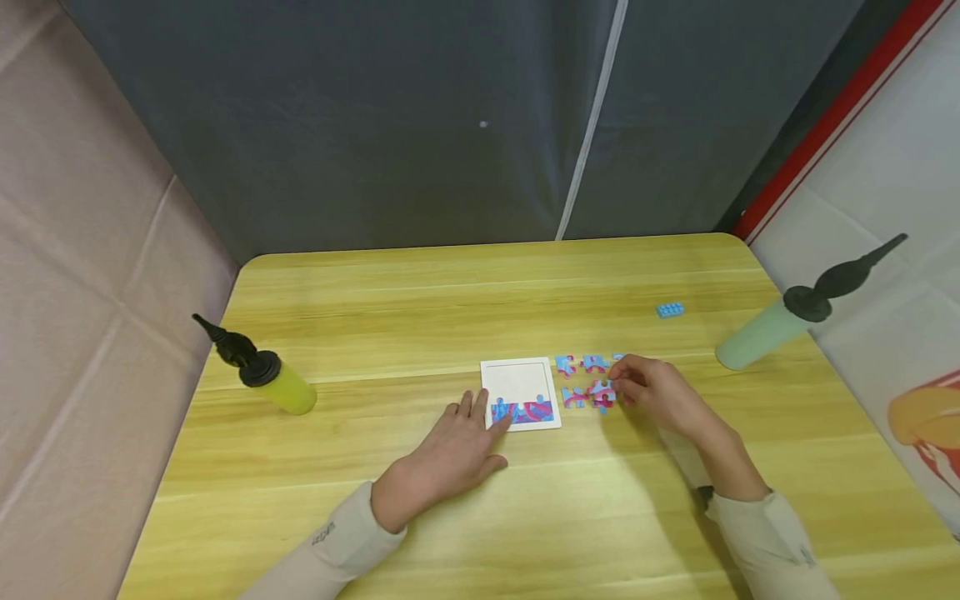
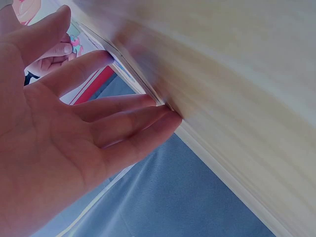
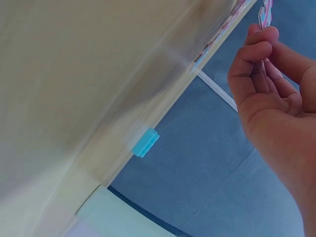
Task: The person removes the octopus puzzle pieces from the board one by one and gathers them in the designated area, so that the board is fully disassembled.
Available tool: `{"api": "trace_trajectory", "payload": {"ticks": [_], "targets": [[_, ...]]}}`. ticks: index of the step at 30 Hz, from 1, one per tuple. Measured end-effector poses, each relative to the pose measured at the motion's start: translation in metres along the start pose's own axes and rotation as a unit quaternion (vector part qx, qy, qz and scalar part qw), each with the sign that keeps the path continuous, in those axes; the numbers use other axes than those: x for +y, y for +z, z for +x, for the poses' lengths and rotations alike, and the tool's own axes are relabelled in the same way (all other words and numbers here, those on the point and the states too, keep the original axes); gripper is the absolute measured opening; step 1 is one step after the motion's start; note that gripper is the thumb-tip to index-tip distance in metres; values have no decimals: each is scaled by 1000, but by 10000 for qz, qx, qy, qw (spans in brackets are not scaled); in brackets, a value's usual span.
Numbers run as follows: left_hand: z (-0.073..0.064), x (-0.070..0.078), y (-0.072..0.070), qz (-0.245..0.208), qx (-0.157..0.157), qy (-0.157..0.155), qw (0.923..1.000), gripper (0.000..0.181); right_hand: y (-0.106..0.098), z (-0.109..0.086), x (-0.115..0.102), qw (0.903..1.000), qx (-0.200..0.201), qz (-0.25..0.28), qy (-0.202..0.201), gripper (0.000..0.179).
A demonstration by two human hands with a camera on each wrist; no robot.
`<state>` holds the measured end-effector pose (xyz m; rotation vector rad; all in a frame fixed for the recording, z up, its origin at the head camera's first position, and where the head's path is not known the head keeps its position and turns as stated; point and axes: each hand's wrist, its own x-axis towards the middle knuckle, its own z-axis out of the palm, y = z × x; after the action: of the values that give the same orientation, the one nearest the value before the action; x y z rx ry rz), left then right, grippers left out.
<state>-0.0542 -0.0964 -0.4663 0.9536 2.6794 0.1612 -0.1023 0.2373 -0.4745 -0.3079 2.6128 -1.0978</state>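
Note:
A white puzzle tray (image 1: 557,392) lies on the wooden table, its bottom row filled with blue and pink pieces (image 1: 536,412). My left hand (image 1: 457,446) rests at the tray's left side with fingers extended; the left wrist view shows its fingertips (image 2: 173,118) touching down at the tray's edge. Between thumb and fingertips, my right hand (image 1: 663,396) pinches a blue and pink puzzle piece (image 3: 265,15), raised off the table. Below and around it lie several loose pieces, among them one puzzle piece (image 1: 573,398) right beside the tray and another (image 1: 594,363) farther back.
A small blue toy brick (image 1: 670,310) lies toward the back right. At the table's left stands a yellow bottle (image 1: 288,390) with a black nozzle top; a pale green bottle (image 1: 761,335) of similar form stands at the right. A dark curtain (image 1: 420,150) hangs behind the table.

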Motion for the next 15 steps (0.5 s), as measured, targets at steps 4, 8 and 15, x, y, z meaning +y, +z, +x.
{"api": "trace_trajectory", "payload": {"ticks": [4, 8, 15], "targets": [[0, -1, 0, -11, -3, -10, 10000, 60, -1, -1, 3, 10000, -29, 26, -36, 11], [-1, -1, 0, -29, 14, 13, 10000, 60, -2, -2, 6, 10000, -39, 18, -70, 10], [-1, -1, -1, 1, -11, 2, 10000, 60, -4, -3, 8, 9999, -64, 111, -16, 12]]}}
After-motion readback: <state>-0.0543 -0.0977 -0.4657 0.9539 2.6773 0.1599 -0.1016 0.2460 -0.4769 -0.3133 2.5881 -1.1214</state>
